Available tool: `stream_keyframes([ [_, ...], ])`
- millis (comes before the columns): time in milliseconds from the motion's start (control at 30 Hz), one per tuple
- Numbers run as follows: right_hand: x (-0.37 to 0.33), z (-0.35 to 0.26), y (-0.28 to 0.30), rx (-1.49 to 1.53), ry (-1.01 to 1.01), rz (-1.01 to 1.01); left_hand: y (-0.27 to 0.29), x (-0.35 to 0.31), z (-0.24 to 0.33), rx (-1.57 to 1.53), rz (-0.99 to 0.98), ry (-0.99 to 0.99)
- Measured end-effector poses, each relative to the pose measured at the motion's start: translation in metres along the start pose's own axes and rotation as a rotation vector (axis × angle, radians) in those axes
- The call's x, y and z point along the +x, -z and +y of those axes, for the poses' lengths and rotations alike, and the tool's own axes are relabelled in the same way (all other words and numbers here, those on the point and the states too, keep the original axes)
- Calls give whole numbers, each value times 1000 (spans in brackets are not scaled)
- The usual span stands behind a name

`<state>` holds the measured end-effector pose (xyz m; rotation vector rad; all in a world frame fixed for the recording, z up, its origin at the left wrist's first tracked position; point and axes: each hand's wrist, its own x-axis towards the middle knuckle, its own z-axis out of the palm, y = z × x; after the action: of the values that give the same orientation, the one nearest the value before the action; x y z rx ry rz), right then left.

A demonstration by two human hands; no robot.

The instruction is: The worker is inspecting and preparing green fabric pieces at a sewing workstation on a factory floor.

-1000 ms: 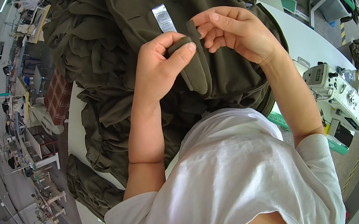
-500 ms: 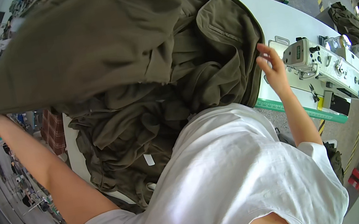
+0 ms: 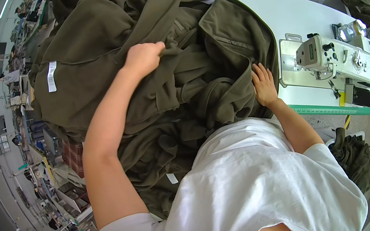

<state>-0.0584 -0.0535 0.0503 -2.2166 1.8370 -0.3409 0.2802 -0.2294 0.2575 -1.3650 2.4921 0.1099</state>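
Observation:
A large olive-green fleece garment [image 3: 86,83] lies heaped in front of me, with a white label [image 3: 52,77] on its left part. My left hand [image 3: 145,59] is closed on a fold of this cloth near the middle of the heap. To the right, my right hand [image 3: 265,84] rests with fingers spread on the garment's right-hand panel, where a long zip-like seam shows. More crumpled olive cloth [image 3: 153,157] lies below, against my body, with a second white tag [image 3: 172,178] on it. The folds hide where one piece ends and another begins.
A white sewing machine [image 3: 342,60] stands right of the heap on a white table [image 3: 270,13] with a green ruled front edge. Small snips [image 3: 334,89] lie beside it. More olive garments [image 3: 353,156] are piled low at the right. A plaid cloth [image 3: 73,156] hangs at the left.
My left hand has swung from the far left in to the middle, with cloth gripped. The raised garment has come down and its label shows. My right hand has come down onto the right-hand panel.

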Motion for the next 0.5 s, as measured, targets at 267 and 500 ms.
stream_keyframes([
  [267,0,2,13,-66,-73,-60,203,-38,-273,-1490,1135,537],
  [500,10,5,-3,-12,-29,-56,233,-309,-487,-1574,140,-395],
])
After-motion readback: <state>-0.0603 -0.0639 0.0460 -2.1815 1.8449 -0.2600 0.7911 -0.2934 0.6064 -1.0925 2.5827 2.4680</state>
